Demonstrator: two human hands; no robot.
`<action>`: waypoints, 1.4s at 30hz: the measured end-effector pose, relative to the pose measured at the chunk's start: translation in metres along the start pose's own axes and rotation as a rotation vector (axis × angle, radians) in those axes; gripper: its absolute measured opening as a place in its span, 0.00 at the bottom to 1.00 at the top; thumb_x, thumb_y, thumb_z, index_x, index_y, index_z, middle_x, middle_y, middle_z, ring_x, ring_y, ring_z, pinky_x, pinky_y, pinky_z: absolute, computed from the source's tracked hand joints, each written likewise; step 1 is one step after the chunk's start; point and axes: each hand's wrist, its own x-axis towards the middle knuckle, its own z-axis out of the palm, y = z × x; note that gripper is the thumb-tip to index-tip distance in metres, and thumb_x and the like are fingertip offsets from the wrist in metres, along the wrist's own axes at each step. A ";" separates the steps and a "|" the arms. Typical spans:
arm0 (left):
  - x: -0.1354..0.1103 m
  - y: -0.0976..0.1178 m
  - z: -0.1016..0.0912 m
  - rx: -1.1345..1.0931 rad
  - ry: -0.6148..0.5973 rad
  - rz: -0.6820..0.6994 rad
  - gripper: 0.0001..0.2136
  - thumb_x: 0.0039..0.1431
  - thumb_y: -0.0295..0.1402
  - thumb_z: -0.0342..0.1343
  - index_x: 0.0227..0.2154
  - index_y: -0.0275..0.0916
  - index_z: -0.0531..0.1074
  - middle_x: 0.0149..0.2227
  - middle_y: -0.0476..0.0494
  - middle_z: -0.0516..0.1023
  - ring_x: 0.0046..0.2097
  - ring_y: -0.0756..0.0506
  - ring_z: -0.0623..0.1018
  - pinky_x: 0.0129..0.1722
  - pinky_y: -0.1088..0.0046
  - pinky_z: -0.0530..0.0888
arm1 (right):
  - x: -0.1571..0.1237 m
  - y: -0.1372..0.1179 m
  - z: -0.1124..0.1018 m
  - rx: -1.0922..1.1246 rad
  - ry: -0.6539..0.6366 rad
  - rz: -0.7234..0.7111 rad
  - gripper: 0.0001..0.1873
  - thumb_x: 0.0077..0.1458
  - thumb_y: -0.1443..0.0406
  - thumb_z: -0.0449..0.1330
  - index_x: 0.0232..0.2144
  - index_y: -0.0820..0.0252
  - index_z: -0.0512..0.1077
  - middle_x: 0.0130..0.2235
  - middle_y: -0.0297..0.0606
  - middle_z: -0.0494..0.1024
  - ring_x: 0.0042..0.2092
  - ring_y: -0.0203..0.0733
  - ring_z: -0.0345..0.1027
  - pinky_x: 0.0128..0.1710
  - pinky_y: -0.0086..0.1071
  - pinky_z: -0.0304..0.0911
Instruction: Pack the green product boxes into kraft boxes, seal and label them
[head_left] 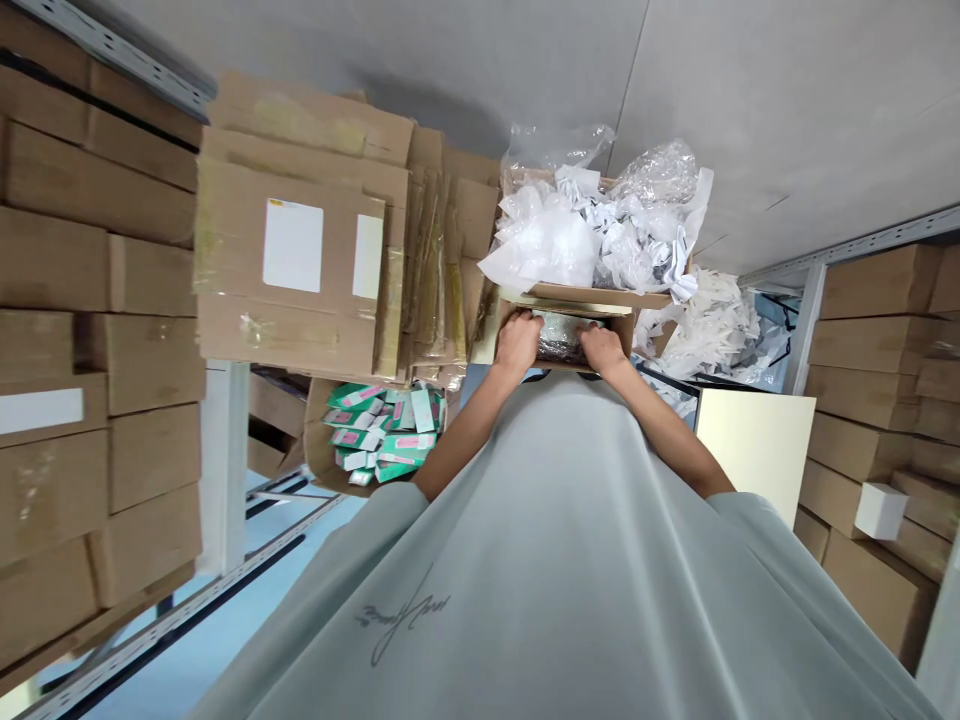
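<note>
In front of my body, a small open cardboard box (pixel 628 328) holds a shiny bundle wrapped in clear plastic (pixel 561 338). My left hand (pixel 517 342) is curled at the bundle's left end, its fingertips pressed onto the wrap. At the right end, my right hand (pixel 602 348) grips in the same way, with fingers bent over the edge. What lies inside the wrap cannot be made out. Just beyond the box stands a larger carton (pixel 592 294) heaped with crumpled white paper (pixel 630 232) and clear plastic bags (pixel 664 172).
Flattened cardboard boxes (pixel 300 190) stand stacked to the left. Below them, a carton (pixel 319 455) contains several green and pink small boxes (pixel 405 445). Shelves of brown boxes (pixel 52 260) line both sides. White scrap paper (pixel 712 320) piles at right, near a cream panel (pixel 757 440).
</note>
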 end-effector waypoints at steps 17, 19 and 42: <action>-0.067 -0.051 -0.036 -0.165 0.264 -0.148 0.20 0.72 0.39 0.62 0.62 0.37 0.77 0.62 0.28 0.81 0.61 0.30 0.82 0.61 0.56 0.77 | -0.095 0.032 0.017 0.280 0.466 0.423 0.20 0.79 0.57 0.56 0.61 0.61 0.79 0.57 0.52 0.84 0.52 0.54 0.81 0.50 0.39 0.72; -0.067 -0.058 -0.035 -0.152 0.165 -0.193 0.16 0.73 0.41 0.61 0.56 0.38 0.81 0.57 0.30 0.85 0.57 0.30 0.84 0.57 0.57 0.77 | -0.095 0.034 0.026 0.308 0.452 0.519 0.18 0.78 0.57 0.57 0.56 0.62 0.82 0.54 0.52 0.85 0.51 0.53 0.82 0.48 0.38 0.70; -0.074 0.130 0.016 0.115 -0.163 0.499 0.08 0.72 0.37 0.60 0.38 0.44 0.82 0.42 0.42 0.89 0.44 0.38 0.86 0.45 0.64 0.76 | -0.276 0.040 0.206 0.848 0.561 1.254 0.17 0.75 0.58 0.58 0.48 0.59 0.84 0.47 0.50 0.89 0.45 0.57 0.82 0.41 0.38 0.65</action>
